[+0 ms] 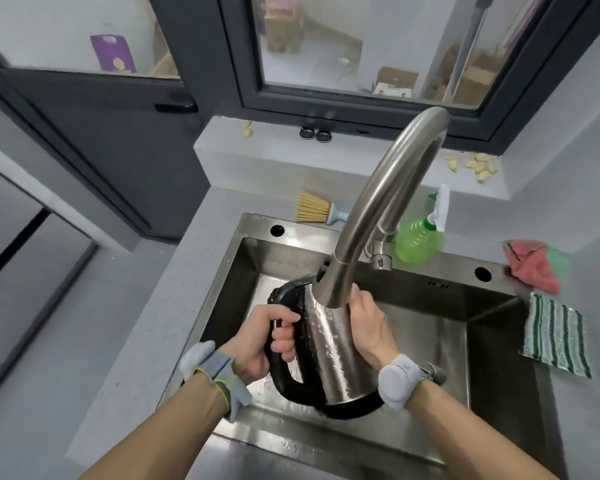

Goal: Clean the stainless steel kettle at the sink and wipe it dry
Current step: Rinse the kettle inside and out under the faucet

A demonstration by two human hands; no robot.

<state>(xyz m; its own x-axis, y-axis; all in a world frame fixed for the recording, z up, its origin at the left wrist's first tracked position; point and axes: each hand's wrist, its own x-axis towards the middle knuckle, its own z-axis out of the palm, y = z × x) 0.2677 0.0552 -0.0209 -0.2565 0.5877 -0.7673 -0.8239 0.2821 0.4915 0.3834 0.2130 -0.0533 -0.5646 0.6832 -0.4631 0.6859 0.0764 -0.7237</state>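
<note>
- Your left hand (257, 344) has its fingers curled round the black handle (284, 372) of the kettle (329, 344), gripping it over the sink (426, 327).
- The kettle is held tilted inside the basin, its top pointing away from you under the faucet (371, 202) head and its black base nearest you (the steel wall is beaded with water drops).
- Your right hand (369, 323) lies flat against the kettle's right side, fingers straight and pressed to the steel, not curled round it.
- A brush (314, 207) with yellow bristles lies on the bench (146, 327) behind the sink, left of the faucet.
- A green spray bottle (420, 237) stands just right of the faucet base.
- Further right, a pink cloth (534, 265) lies bunched on the bench, and a green striped cloth (555, 334) hangs over the sink's right rim.
</note>
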